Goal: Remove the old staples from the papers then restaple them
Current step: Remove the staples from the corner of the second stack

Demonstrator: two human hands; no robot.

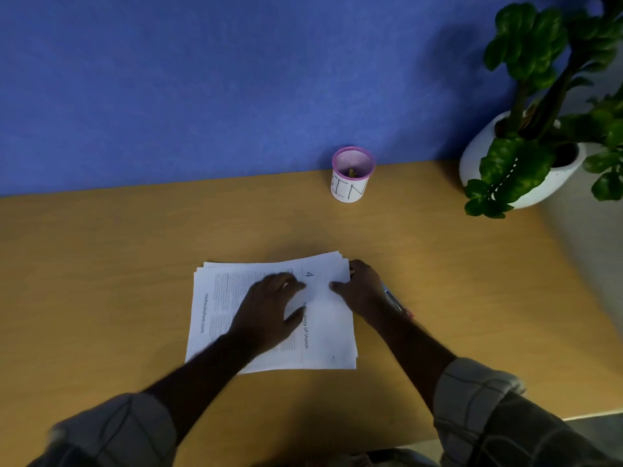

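A stack of printed white papers (323, 332) lies on the wooden desk (101, 264), its sheets slightly fanned at the far edge. My left hand (269, 308) rests flat on the middle of the top sheet, fingers spread. My right hand (362, 291) grips the stack's far right corner, thumb on top of the paper and fingers at its edge. A slim tool with a silver and pink body (397, 305) lies under my right wrist, mostly hidden. I cannot make out any staple.
A pink mesh cup (352, 175) with a white label reading BIN stands near the blue wall (202, 79). A potted plant in a white pot (526, 156) stands at the desk's far right corner. The desk's right edge runs close beside it.
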